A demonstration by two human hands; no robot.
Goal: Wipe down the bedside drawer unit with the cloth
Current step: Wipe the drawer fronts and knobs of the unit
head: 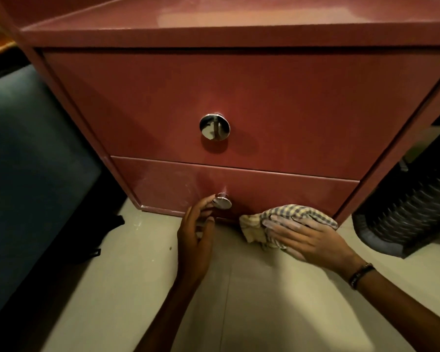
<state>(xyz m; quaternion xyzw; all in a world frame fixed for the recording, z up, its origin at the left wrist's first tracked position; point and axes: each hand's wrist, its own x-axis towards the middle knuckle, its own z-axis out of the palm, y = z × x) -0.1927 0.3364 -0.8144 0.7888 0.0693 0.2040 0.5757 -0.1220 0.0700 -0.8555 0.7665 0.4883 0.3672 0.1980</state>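
The cloth [287, 219], checked in yellow and grey, lies bunched against the bottom edge of the lower drawer [277, 191], to the right of the lower knob [222, 201], where the drawer unit [239, 102] meets the floor [137, 288]. The right hand [308, 237] lies flat on top of it, fingers [282, 226] stretched out and pointing left, pressing the cloth down; the cloth shows past the fingertips on the left and behind the knuckles on the right, so the hand is spread over it, not closed around it. A dark bracelet [361, 274] sits on this wrist.

The left hand [194, 240] reaches up to the lower knob. Its fingertips touch the left side of the knob and curl loosely around it; whether they really grip it I cannot tell.

Above the lower knob, the upper drawer [239, 97] carries a second shiny knob [214, 126]. Both drawers look closed. Left of the unit is a dark blue surface [31, 153]; right of it stands a dark ribbed object [407, 214].
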